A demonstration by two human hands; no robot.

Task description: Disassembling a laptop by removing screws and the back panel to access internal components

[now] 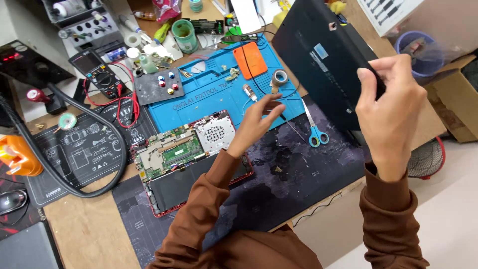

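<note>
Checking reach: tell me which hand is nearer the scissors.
Left. The left hand hovers just left of the scissors, not touching. The right hand is farther right, gripping the black panel.

Blue-handled scissors [315,133], black multimeter [97,74]

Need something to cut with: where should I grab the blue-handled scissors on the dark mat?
Take the scissors by the blue finger loops, coming from the near edge of the table. The loops point toward you, blades point away, and they lie flat with bare mat around them.

The laptop bottom cover [318,60] looks matt black plastic. The blue repair mat [209,94] seems smooth rubber. The table [89,229] is pale wood.
</note>
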